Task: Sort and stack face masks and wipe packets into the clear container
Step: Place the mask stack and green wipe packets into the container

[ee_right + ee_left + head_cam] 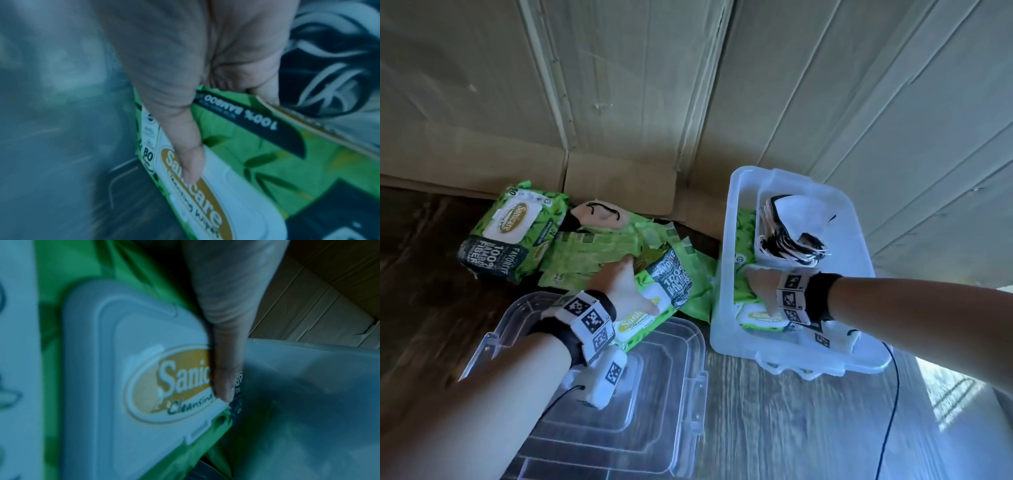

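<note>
Wipe packets being loaded into the clear container, one in each hand.

The right hand (762, 289) is inside the clear container (726, 260), its grip clamped on a green wipe packet (257, 162), thumb across the white flip lid, likely seating it flat beside the face mask stack (796, 236) at the container's far end. The left hand (625, 286) has its grip clamped on a second wipe packet (654, 305), thumb on its lid, held over the container lid (654, 394) lying on the table, just beside the container's wall. More wipe packets (506, 233) and a loose face mask (599, 214) remain toward the table's far edge.
</note>
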